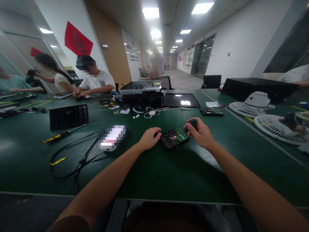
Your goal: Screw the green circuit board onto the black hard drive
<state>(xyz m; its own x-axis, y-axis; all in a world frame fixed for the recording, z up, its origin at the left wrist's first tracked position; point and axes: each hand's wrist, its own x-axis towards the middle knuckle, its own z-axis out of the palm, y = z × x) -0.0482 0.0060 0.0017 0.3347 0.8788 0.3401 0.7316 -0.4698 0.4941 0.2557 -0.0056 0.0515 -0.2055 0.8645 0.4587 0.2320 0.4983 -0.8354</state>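
A hard drive (172,140) lies on the green table in front of me, its green circuit board facing up. My left hand (150,138) is at the drive's left edge, thumb and curled fingers against its corner. In my right hand (200,131) is a screwdriver (193,122), gripped by its dark green handle above the board's right end. Its tip is too small to make out against the drive.
Left of the drive are a blurred-out bright item (112,138), looped black cables (82,161), a yellow-black screwdriver (57,137) and a black panel (69,117). Farther back stand an opened metal case (141,93), another circuit board (211,111) and white fan parts (277,129). People sit across the table.
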